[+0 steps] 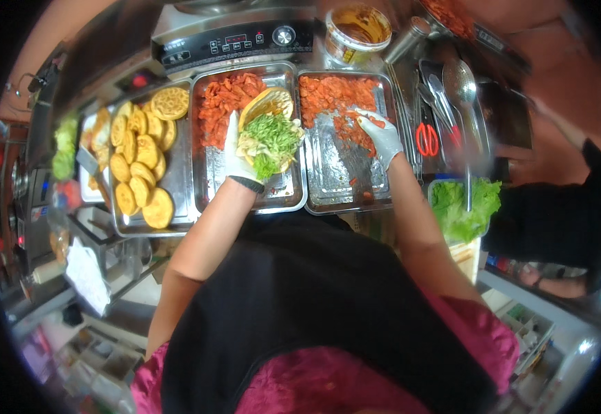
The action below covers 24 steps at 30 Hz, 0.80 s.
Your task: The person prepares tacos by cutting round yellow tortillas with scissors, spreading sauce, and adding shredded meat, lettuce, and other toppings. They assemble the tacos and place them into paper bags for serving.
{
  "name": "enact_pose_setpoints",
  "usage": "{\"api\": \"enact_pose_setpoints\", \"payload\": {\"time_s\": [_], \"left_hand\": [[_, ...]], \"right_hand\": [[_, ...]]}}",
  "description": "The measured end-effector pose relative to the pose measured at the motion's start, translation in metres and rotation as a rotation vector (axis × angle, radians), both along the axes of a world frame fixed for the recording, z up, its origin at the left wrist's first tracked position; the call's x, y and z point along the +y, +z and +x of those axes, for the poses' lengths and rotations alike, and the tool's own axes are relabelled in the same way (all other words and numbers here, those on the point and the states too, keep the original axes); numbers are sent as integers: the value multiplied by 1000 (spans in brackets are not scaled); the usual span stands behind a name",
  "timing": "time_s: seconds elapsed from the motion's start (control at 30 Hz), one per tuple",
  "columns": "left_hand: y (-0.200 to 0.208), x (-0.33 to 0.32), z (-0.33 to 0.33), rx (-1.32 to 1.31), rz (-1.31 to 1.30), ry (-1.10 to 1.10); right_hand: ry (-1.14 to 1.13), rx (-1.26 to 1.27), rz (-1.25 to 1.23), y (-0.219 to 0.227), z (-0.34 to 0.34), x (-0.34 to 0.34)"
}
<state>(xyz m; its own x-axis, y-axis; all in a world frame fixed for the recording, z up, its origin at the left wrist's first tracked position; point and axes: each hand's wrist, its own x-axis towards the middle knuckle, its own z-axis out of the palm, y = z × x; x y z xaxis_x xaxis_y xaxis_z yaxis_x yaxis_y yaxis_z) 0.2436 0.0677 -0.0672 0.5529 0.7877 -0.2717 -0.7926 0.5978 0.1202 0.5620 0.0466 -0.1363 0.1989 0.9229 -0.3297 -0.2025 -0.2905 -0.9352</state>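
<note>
My left hand (237,153), in a pale glove, is closed around a split round flatbread (271,102) above the left metal tray (211,186). Shredded greens (269,134) and a lettuce leaf (267,165) fill the bread, whose inner face is turned up. My right hand (383,139), also gloved, is over the right metal tray (328,183), with thumb and fingers curled about some red-sauced meat (377,123). More sauced meat (331,91) lies at that tray's far side and in the left tray's far half.
Round yellow flatbreads (147,148) are piled on a tray at left. Red-handled scissors (427,139), tongs and a slotted spoon (460,83) lie at right, beyond a lettuce container (476,207). A sauce tub (357,34) stands behind. Another person's arm (564,124) reaches in at right.
</note>
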Motion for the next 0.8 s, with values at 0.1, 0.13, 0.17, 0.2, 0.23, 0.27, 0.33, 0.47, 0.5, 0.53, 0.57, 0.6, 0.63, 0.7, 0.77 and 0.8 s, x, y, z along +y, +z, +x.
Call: {"api": "enact_pose_setpoints", "payload": {"time_s": [0.1,0.13,0.17,0.2,0.23,0.27,0.33,0.47,0.5,0.53,0.57,0.6,0.63,0.7,0.77,0.8], "left_hand": [[-13,4,13,-50,-26,-20],[-11,3,17,-45,-48,-21],[-9,3,20,-33,-37,-30],[-7,4,23,-22,-26,-38],[-6,5,24,-7,-13,-42],[-7,5,25,-6,-12,-49],[-11,6,27,-5,-9,-63],[-8,5,33,7,-59,-49],[-9,5,35,13,-58,-53],[-12,6,37,19,-56,-59],[-14,6,38,25,-55,-64],[-16,6,39,0,-49,-83],[-20,5,37,-18,-43,-85],[-21,3,36,-33,-58,-95],[-34,3,36,-172,-74,-98],[-34,2,39,-193,-65,-103]], "right_hand": [[-23,-52,63,1,4,-7],[-37,-42,14,-6,7,-9],[-50,-31,-34,-12,10,-11],[-63,-20,-83,-18,14,-14],[-112,52,-122,-8,11,-15],[-146,75,-139,-9,9,-16],[-217,122,-174,-7,5,-18],[-108,194,-324,34,-6,-25],[-104,224,-310,22,0,-25],[-101,254,-294,14,1,-22],[-98,283,-278,7,4,-22],[-133,350,-217,1,8,-25],[-149,422,-159,20,-7,-20],[-192,535,-43,34,-20,-13],[-209,581,66,68,-43,-7],[-232,612,145,88,-63,-4]]}}
